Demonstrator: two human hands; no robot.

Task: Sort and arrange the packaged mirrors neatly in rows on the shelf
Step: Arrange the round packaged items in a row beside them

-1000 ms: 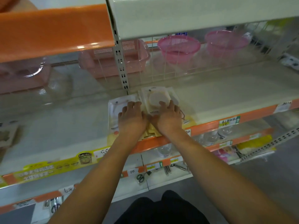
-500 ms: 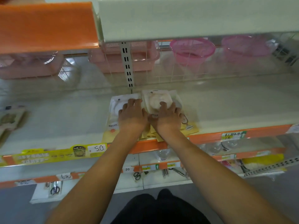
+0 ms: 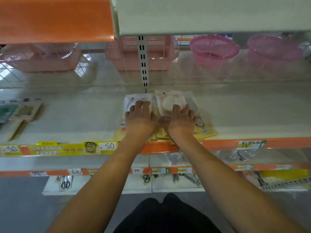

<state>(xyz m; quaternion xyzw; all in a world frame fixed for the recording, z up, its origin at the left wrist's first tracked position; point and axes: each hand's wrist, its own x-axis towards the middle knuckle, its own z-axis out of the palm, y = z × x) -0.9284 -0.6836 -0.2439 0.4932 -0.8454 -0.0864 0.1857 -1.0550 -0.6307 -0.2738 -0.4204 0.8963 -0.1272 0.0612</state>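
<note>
Pressing flat at frame centre: left hand (image 3: 140, 117) and right hand (image 3: 180, 119), fingers straight and spread, on clear-wrapped round packaged mirrors (image 3: 170, 102) on the cream metal shelf (image 3: 244, 115), likely squaring rows.

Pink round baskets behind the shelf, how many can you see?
2: one round basket behind the wire grid right of the upright, the other round basket further right. More may be hidden.

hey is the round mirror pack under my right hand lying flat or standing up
Lying flat. The round mirror pack faces up on the shelf, atop other packs, with the right hand resting on its near edge.
</note>
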